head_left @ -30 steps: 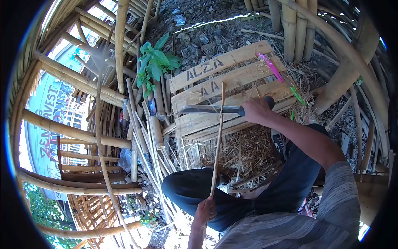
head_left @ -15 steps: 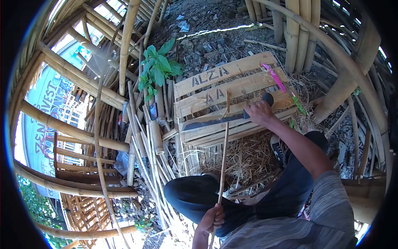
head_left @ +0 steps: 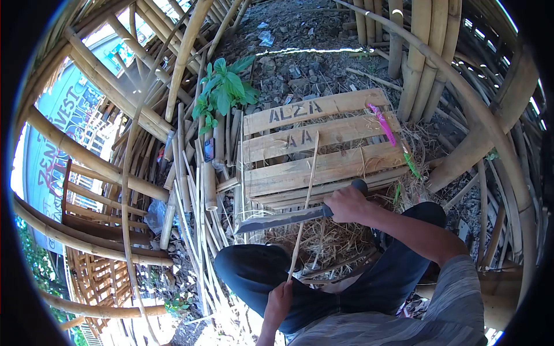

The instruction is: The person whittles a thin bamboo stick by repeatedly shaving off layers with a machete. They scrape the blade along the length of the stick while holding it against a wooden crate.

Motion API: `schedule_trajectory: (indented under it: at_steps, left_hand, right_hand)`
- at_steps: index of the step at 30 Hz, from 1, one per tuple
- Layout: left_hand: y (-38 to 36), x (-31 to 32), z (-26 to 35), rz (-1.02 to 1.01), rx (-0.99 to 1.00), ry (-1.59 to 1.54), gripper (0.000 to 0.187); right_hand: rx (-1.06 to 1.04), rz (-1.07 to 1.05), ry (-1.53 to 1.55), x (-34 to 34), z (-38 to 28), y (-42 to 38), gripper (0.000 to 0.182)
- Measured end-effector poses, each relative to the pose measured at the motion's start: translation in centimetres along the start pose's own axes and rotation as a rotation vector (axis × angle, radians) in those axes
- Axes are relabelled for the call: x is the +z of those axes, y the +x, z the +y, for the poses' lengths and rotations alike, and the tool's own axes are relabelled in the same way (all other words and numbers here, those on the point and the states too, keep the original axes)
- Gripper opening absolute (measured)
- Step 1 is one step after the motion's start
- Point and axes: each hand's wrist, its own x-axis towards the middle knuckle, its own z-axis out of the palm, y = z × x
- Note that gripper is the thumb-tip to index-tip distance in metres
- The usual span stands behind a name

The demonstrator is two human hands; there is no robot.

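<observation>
A machete (head_left: 283, 219) with a long dark blade is gripped at its handle by my right hand (head_left: 347, 204). Its blade lies across a thin bamboo strip (head_left: 307, 213), near the front edge of the slatted wooden crate (head_left: 323, 163). My left hand (head_left: 280, 300) is closed around the lower part of that strip, beside my bent knee. From there the strip slants up and away, its far end over the crate slats. A pink and green wrapper-like strip (head_left: 382, 126) lies on the crate's right side.
Split bamboo pieces (head_left: 199, 213) lie in a bundle left of the crate. Straw and shavings (head_left: 332, 245) cover the ground below it. A leafy green plant (head_left: 224, 89) grows behind left. Thick bamboo poles (head_left: 424, 63) stand at the right, and a bamboo frame (head_left: 104, 167) rises at the left.
The machete has moved down along the strip toward me, from over the crate slats to the crate's front edge. My left hand still grips the strip. The camera view has shifted slightly.
</observation>
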Motion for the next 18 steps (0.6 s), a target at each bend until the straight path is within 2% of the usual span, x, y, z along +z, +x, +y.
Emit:
schedule_trajectory:
  at_steps: [1,2,3,4,6,11,13,14,15,16,17,18]
  left_hand:
    - [-0.3,-0.1,-0.4,-0.003,-0.006,0.006,0.039]
    - [-0.8,-0.2,-1.1,-0.057,-0.125,-0.103,0.037]
    - [-1.0,-0.4,-1.4,-0.110,-0.242,-0.212,0.035]
    - [-1.5,-0.9,-1.2,-0.111,-0.247,-0.206,0.035]
    - [-3.0,-2.3,-0.1,-0.248,-0.436,-0.611,0.033]
    - [-1.9,-2.4,0.1,-0.318,-0.527,-0.612,0.036]
    - [-2.1,-2.5,0.0,-0.486,-0.621,-0.872,0.037]
    - [-2.1,-2.8,0.0,-0.491,-0.621,-0.864,0.037]
    - [-1.9,-3.3,-0.1,-0.588,-0.701,-1.012,0.037]
    - [-2.0,-3.6,-0.3,-0.685,-0.783,-1.159,0.038]
    - [-2.2,-3.8,-0.8,-0.691,-0.777,-1.152,0.038]
    - [-2.5,-3.8,-1.1,-0.772,-0.702,-1.239,0.026]
  right_hand:
    - [0.036,0.002,0.008,0.1,0.3,0.1,0.016]
    - [0.072,0.006,0.015,-0.1,1.1,0.4,0.015]
    - [0.178,0.085,0.033,0.2,3.4,1.2,0.015]
    - [0.286,0.161,0.049,0.2,6.3,1.9,0.015]
    - [0.313,0.173,-0.045,-1.7,9.5,2.4,0.016]
    - [0.339,0.280,-0.125,-0.7,9.3,2.9,0.021]
    - [0.320,0.239,-0.076,-0.9,9.6,3.1,0.026]
    - [0.333,0.256,-0.067,-0.5,9.8,3.2,0.021]
    - [0.341,0.263,-0.069,-0.1,10.4,3.6,0.021]
    - [0.316,0.335,-0.201,0.5,10.9,4.0,0.021]
    - [0.289,0.405,-0.335,1.0,11.5,4.2,0.021]
    - [0.288,0.411,-0.343,0.5,11.7,4.2,0.021]
